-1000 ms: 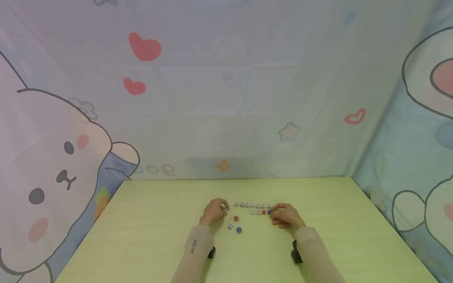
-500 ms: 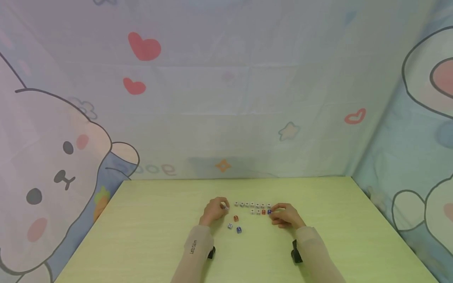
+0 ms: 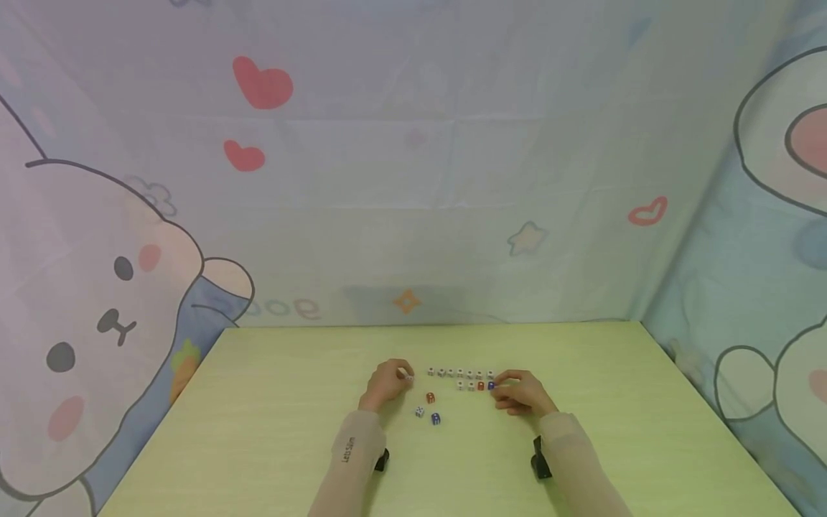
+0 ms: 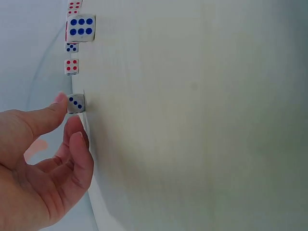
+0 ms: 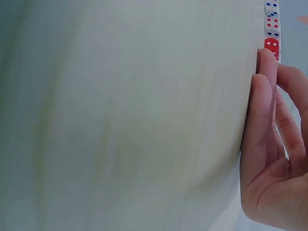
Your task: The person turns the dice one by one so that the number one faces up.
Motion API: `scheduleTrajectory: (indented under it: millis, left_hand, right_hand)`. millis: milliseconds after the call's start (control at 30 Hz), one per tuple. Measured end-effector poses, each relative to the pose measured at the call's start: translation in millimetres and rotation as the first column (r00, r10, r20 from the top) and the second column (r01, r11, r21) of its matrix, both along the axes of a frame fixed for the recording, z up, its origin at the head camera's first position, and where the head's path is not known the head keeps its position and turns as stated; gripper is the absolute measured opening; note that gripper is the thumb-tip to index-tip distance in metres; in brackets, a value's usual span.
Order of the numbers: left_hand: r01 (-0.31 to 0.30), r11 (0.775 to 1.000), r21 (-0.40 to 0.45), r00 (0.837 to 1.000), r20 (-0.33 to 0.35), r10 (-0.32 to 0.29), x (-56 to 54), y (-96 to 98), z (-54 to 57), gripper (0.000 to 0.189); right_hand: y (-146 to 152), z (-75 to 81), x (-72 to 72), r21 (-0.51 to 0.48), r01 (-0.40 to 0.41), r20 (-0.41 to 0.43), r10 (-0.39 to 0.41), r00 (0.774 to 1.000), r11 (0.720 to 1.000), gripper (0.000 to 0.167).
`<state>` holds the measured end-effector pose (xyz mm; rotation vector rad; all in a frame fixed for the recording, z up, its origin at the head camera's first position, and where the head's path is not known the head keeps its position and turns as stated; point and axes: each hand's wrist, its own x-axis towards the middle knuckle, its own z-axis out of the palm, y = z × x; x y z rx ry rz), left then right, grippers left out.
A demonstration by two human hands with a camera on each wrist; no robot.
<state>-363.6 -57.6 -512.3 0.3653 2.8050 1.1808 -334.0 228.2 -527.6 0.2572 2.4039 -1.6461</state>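
Note:
My left hand (image 3: 385, 382) pinches a white die (image 4: 76, 103) between thumb and fingertips, just left of the far row of dice. Three blue pips show on it in the left wrist view. That far row is made of several white dice (image 3: 460, 373). A shorter row in front holds two white dice, a red die (image 3: 481, 386) and, at its right end, a blue die (image 3: 491, 385). My right hand (image 3: 522, 393) has its thumb and index finger at this blue die, gripping it; in the right wrist view the fingers hide it.
Three loose dice lie between the hands on the light yellow-green table (image 3: 284, 416): a red die (image 3: 430, 397), a white die (image 3: 419, 411) and a blue die (image 3: 436, 418). A printed cloth (image 3: 452, 179) hangs behind the table's far edge.
My left hand first moved slightly right, then back left and a little away, with the white die in its fingers. The right hand stays at the blue die; the rows look the same.

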Motion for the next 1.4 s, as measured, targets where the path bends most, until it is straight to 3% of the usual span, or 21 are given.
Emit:
scheduleTrajectory:
  millis: [300, 633, 1067, 1400]
  left_hand:
    - [-0.033, 0.999, 0.003, 0.999, -0.005, 0.034, -2.9, -2.0, -2.0, 0.012]
    - [-0.014, 1.0, 0.011, 1.0, 0.005, 0.014, -1.2, -3.1, 1.1, 0.018]
    - [-0.021, 0.999, 0.024, 0.999, 0.036, 0.02, 3.2, -2.3, 1.2, 0.012]
    - [0.02, 0.998, -0.06, 1.0, 0.012, -0.02, 2.5, 2.5, 4.9, 0.017]
  right_hand:
    - [0.2, -0.1, -0.1, 0.001, -0.005, 0.005, 0.005, 1.0, 1.0, 0.03]
    - [0.8, 1.1, -0.6, -0.013, 0.019, 0.001, -0.019, 1.0, 1.0, 0.031]
    - [0.7, -2.9, -0.8, -0.009, 0.02, 0.006, -0.019, 1.0, 1.0, 0.031]
    - [0.1, -2.4, -1.5, -0.023, 0.02, 0.011, -0.019, 1.0, 1.0, 0.031]
